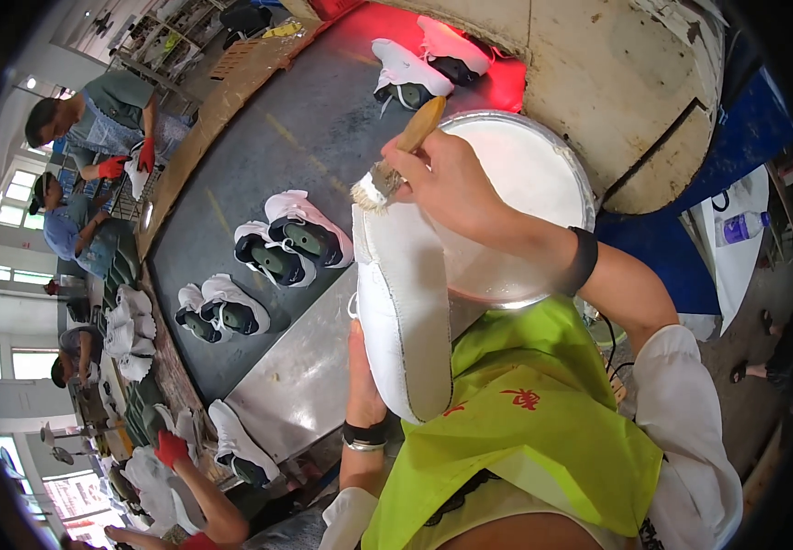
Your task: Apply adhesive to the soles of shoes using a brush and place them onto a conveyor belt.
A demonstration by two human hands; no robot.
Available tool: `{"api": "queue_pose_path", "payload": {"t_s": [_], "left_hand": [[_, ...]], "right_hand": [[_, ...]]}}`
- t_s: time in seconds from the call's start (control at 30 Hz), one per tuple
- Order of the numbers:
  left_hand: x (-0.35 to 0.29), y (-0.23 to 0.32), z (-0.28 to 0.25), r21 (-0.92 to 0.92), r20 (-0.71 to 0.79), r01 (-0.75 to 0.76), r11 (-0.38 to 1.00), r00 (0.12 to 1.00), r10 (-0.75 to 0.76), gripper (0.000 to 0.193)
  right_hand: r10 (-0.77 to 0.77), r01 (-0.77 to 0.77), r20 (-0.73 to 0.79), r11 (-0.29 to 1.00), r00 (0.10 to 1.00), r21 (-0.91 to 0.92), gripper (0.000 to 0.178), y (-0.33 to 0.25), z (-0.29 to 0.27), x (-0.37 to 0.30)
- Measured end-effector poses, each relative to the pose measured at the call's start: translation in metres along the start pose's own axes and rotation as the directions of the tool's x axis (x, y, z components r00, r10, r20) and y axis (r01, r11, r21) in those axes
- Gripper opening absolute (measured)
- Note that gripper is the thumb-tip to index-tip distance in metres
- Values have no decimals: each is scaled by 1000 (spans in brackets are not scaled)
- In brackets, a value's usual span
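My left hand (363, 371) is closed around the side of a white shoe upper (406, 321), which is turned with its pale, stitched underside facing up. In my right hand (456, 183) is a flat brush (422, 124) with a wooden handle, gripped near the base of its bristles. The white-coated bristles are at the far end of the shoe's underside; whether they touch it I cannot tell. Behind my right forearm stands a wide round basin (585, 179) of white liquid. Fingers of my left hand are partly hidden behind the shoe.
White shoes stand in pairs (291, 234) on the dark conveyor belt (323, 101), with one pair under red light at the far end. A single shoe (241, 445) lies at the near left. A co-worker's red-gloved hand (172, 449) is beyond it; other people work farther left.
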State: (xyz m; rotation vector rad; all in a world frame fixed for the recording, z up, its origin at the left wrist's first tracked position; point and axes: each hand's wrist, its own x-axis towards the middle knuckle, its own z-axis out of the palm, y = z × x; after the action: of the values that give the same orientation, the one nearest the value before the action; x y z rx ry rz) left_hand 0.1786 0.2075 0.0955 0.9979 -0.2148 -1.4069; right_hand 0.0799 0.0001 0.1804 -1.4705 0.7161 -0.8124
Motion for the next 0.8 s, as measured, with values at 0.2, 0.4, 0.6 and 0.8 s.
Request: {"api": "queue_pose_path", "payload": {"t_s": [0.2, 0.4, 0.6, 0.8], "left_hand": [[-7, 0, -15, -83, 10, -17, 996, 1000, 18, 62], [-17, 9, -7, -14, -24, -60, 998, 998, 59, 61], [-14, 19, 1, 95, -23, -132, 987, 991, 135, 59], [38, 62, 3, 199, 13, -164, 966, 986, 165, 59]], "right_hand": [[-160, 178, 111, 968, 981, -176, 28, -4, 15, -43], [58, -27, 133, 975, 989, -222, 22, -5, 1, -15], [-668, 611, 14, 671, 744, -420, 15, 40, 2, -32], [-87, 95, 132, 994, 987, -60, 8, 33, -10, -56]]}}
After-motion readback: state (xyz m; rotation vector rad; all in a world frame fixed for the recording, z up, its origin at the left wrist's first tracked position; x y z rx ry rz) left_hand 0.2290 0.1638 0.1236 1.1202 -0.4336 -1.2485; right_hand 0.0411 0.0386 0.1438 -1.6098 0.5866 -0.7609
